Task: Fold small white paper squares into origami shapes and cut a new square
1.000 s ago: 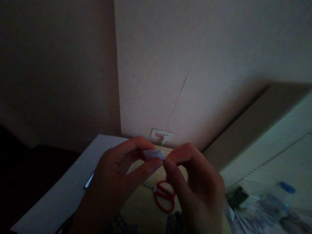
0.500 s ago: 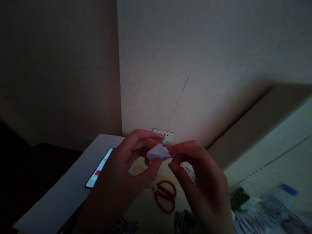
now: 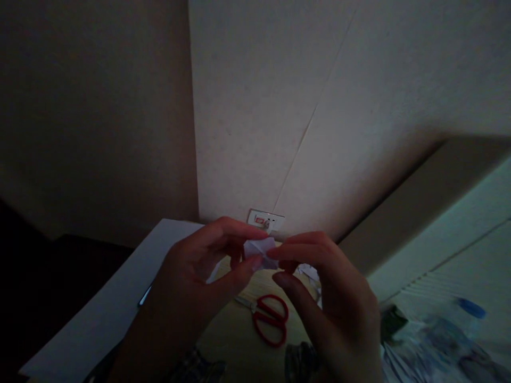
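Observation:
A small folded piece of white paper is held up above the table, between my two hands. My left hand pinches it from the left, with the thumb at its lower edge and the index finger at its top. From the right, the index finger of my right hand presses on the paper's face, while that hand's thumb stays apart below. Under the hands, red-handled scissors lie on the light wooden table, blades toward the left. Part of the paper is hidden by my fingers.
White paper pieces lie behind my right hand. At left is a large white sheet or board, with a phone mostly hidden by my left hand. A wall socket is behind. Plastic bags and a blue-capped bottle stand at right.
The paper has turned from a pointed shape to a squarer face toward me. My right index finger has moved left onto it. My left hand has shifted slightly and covers more of the phone.

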Demonstrator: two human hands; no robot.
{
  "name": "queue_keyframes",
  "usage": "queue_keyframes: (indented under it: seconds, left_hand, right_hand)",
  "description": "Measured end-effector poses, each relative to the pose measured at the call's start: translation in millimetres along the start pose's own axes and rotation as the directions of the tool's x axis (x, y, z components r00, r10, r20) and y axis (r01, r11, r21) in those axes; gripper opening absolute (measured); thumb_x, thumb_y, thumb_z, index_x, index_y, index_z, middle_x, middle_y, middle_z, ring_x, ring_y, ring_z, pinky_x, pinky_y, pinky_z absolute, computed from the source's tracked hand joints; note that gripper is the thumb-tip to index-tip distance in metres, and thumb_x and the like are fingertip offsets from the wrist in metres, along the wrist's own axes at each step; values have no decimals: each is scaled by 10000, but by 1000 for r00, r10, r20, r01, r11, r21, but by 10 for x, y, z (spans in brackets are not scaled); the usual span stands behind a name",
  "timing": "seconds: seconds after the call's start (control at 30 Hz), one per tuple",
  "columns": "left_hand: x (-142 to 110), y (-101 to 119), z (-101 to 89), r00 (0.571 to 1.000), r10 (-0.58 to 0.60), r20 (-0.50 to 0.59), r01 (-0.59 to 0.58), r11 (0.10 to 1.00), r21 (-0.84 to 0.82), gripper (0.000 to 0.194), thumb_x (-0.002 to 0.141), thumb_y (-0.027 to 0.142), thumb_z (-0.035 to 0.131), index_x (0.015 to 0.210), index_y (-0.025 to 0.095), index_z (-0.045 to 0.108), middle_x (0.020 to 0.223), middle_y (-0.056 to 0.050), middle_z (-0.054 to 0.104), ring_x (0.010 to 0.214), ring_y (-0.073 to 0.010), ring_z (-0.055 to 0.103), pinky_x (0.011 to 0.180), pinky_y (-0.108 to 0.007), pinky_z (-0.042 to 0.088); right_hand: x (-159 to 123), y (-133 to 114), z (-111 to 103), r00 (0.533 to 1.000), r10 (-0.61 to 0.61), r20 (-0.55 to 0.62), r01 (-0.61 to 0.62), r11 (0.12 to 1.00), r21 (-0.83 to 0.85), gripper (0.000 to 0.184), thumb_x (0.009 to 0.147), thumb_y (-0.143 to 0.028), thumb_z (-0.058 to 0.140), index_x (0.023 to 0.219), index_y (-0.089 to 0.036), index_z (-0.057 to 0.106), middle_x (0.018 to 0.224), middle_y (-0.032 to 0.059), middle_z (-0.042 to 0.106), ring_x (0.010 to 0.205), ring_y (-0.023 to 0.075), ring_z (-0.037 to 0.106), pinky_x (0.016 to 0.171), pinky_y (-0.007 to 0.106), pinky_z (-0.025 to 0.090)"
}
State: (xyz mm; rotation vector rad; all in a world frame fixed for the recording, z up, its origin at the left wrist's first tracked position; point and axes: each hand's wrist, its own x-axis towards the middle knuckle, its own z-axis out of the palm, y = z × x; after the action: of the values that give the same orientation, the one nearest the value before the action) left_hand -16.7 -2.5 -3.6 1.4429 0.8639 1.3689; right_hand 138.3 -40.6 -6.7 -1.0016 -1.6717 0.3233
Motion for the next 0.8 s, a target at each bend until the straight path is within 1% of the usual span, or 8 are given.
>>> queue_keyframes:
  seconds: [0.1,0.23,0.33,0.5,0.6,0.7,0.8]
  left_hand:
    - [1,6,-2,1000,-24,6,24,999,-35,145,745,163,698,820,271,760,718,56,698,668,-102,634,653,-177,498]
    - [-5,35,10,999,-52,-16,51,998,-40,133,744,173,710,816,269,768,714,53,702,663,-103,635,668,-181,498]
    - [-11,51,18,999,-51,-17,50,997,-55,139,743,162,705,806,271,764,724,57,711,687,-105,652,677,-176,502]
    - [-16,37,15,1000,-29,-5,29,1000,-11,147,753,163,700,821,272,771,778,46,726,721,-120,657,675,-190,506]
    - [-17,24,9,1000,-25,-6,25,1000,-5,170,754,158,704,825,294,777,774,57,727,731,-117,654,675,-180,501]
    - [-19,19,1,998,-55,-7,55,998,7,168,752,179,717,816,321,782,777,68,733,737,-119,653,678,-179,497]
    - [-23,18,-8,998,-70,3,70,997,35,150,744,207,743,811,334,786,799,62,735,779,-142,653,683,-197,496]
  right_hand:
    - [-9,7,-11,1000,16,8,-16,1000,-17,234,892,-128,658,1041,-310,662,952,-41,652,819,110,614,710,208,511]
    - [-12,0,-14,999,32,20,-32,999,-20,255,880,-116,661,1044,-311,648,940,-43,644,808,115,609,695,219,508]
    - [-10,-5,-9,1000,21,7,-21,1000,-11,249,882,-104,644,1032,-304,632,927,-51,636,803,106,594,697,215,493]
    - [-13,5,-15,999,35,31,-36,999,2,238,895,-123,626,1051,-302,612,916,-60,627,831,100,585,724,208,480]
    - [-23,18,-22,999,27,24,-27,1000,11,225,909,-135,620,1061,-301,616,920,-61,633,832,97,586,726,205,479]
    - [-29,23,-25,1000,-7,21,7,999,34,187,916,-159,636,1045,-294,624,928,-62,641,836,95,593,737,203,484]
    - [-21,20,-24,1000,-13,-1,13,999,36,106,925,-213,653,1005,-280,636,918,-59,646,839,100,597,739,207,483]
